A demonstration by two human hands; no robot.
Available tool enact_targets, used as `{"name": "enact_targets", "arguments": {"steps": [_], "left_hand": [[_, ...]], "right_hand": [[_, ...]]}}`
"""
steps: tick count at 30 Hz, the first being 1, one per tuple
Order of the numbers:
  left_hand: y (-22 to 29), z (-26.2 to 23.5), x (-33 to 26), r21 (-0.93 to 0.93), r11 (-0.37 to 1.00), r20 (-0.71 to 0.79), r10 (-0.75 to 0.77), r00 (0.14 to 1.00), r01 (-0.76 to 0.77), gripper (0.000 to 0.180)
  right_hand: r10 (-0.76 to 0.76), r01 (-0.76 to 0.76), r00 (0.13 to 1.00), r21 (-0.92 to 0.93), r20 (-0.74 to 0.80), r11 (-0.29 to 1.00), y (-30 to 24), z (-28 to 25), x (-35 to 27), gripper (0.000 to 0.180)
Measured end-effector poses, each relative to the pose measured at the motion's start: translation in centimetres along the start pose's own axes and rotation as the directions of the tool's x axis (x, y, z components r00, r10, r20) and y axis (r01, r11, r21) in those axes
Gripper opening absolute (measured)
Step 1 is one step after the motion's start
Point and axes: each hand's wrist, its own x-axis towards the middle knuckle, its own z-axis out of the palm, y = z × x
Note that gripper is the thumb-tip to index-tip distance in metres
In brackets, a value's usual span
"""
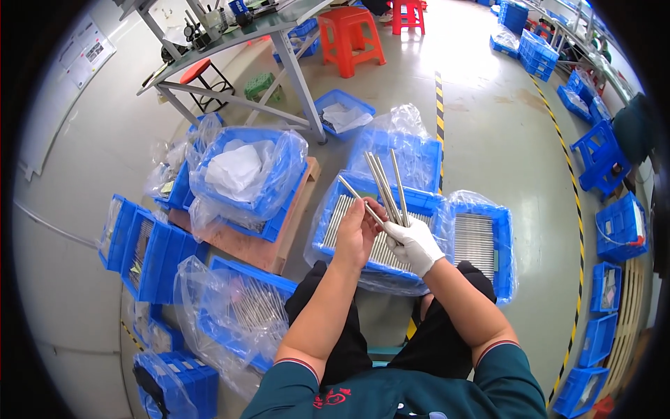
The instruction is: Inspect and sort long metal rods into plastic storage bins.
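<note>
Where blue crates (377,267) stand: glossy grey floor (495,146), yellow-black tape (440,112); green-topped workbench (269,26) beyond.
Left hand (357,234): bare, half-curled above the central crate, fingers at one slanted metal rod (353,190); firmness of grip cannot be told.
Right hand (417,244): white-gloved, closed around a bundle of rods (382,184), upper ends fanned forward.
Other rods (338,220): side by side inside that crate.

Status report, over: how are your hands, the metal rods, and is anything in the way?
Right hand, gloved, grips metal rods; bare left hand holds one slanted rod. More rods in blue crate below. Plastic liner around crate; nothing seen blocking hands.
</note>
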Motion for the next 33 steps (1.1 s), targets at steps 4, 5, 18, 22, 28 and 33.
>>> {"name": "enact_targets", "arguments": {"steps": [4, 5, 18, 22, 28, 33], "left_hand": [[0.1, 0.7, -0.3, -0.003, 0.999, -0.052, 0.035, 0.998, -0.035, 0.029], [0.1, 0.7, -0.3, -0.022, 0.999, -0.061, 0.044, 0.997, -0.045, 0.029], [-1.5, 0.6, -0.7, 0.204, 0.978, -0.137, 0.081, 0.987, -0.052, 0.029], [-0.8, 0.7, -0.1, 0.357, 0.934, -0.152, 0.06, 0.987, -0.002, 0.03], [-1.6, 2.1, -2.3, 0.178, 0.93, 0.019, -0.331, 0.943, 0.323, 0.036], [-2.1, 2.1, -2.2, 0.032, 0.859, 0.07, -0.512, 0.856, 0.511, 0.042]], "right_hand": [[-0.017, 0.018, 1.0, 0.043, -0.018, 0.999, 0.0, 0.8, -0.4, 0.013], [0.003, -0.002, 1.0, 0.041, -0.015, 0.999, 0.0, 0.6, -0.3, 0.012], [0.025, -0.016, 0.998, 0.13, -0.065, 0.991, 0.3, 1.6, -0.1, 0.02], [-0.209, 0.175, 0.964, -0.197, -0.167, 0.965, 0.8, -0.3, 1.7, 0.023], [-0.212, 0.221, 0.951, 0.018, -0.225, 0.975, -2.0, -1.3, 2.3, 0.019], [-0.122, 0.111, 0.991, 0.178, 0.051, 0.978, -2.3, -3.4, 2.8, 0.021]]}}
